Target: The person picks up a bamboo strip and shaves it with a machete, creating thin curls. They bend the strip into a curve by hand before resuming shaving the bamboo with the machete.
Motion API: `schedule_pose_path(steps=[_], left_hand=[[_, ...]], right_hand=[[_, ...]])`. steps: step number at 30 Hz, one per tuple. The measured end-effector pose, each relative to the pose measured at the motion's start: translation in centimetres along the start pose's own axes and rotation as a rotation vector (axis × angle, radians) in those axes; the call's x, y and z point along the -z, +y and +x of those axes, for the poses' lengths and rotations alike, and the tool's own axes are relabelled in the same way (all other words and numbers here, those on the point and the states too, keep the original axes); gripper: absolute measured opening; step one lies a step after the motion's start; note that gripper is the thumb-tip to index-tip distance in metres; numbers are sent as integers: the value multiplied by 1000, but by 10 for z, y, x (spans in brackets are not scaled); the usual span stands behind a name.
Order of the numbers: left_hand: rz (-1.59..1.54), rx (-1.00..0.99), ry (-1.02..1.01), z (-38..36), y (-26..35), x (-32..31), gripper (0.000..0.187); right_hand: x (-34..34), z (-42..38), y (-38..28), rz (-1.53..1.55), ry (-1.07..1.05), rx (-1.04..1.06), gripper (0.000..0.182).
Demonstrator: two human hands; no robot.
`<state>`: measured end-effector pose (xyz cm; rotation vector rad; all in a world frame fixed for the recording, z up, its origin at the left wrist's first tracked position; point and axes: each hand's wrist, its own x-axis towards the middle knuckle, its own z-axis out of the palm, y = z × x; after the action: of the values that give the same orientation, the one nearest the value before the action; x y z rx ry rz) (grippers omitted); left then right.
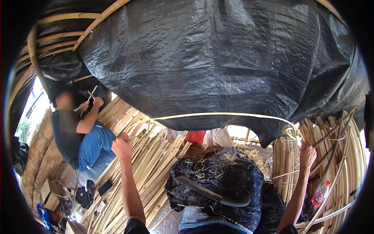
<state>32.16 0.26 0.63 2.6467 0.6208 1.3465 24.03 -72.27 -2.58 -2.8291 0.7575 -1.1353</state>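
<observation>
A long, thin pale strip of bamboo [218, 114] bows upward between my two raised hands, in front of the black sheet. My left hand [122, 146] is a closed fist around its left end, above a pile of split bamboo slats. On the other side, my right hand [307, 154] pinches the right end, where the strip bends down. A machete [206, 191] with a dark handle lies across the dark patterned cloth [233, 175] on my lap. Thin curled shavings [202, 171] are scattered over that cloth.
Bamboo slats [152, 171] spread out at the left, and bundled strips [286, 167] stand at the right. A co-worker [74, 124] sits at the left holding a knife and a stick. A plastic bottle [321, 194] is beside my right arm. A black tarp [210, 66] hangs ahead.
</observation>
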Motion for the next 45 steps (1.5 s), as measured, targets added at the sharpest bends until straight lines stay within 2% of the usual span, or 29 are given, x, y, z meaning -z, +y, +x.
schedule_pose_path(steps=[4,6,12,20,24,30,37,40,43,45], left_hand=[[-29,9,-9,-1,-5,-4,16],[-2,-2,-17,-3,-6,-2,16],[10,22,-62,-5,-4,-2,14],[82,9,-96,-7,-8,0,16],[99,34,-138,-14,-18,-5,17],[87,33,-128,-19,-28,-13,16],[89,-5,-145,-27,-40,-9,16],[110,-4,-212,-42,-55,-7,19],[242,-42,-259,-62,-77,-8,21],[172,-46,-242,-73,-74,1,23]], right_hand=[[11,-2,-6,-12,13,48,29],[4,-3,-3,35,32,-18,23],[4,-5,-8,18,-3,-55,28],[9,-9,-5,-28,-8,8,31],[7,-11,-7,-105,-105,-63,31],[6,-15,-9,86,13,-34,36],[10,-13,0,93,1,1,29],[24,-12,-5,102,-47,5,25],[24,-16,-6,123,-75,-14,22],[18,-17,-8,124,-63,-18,23]])
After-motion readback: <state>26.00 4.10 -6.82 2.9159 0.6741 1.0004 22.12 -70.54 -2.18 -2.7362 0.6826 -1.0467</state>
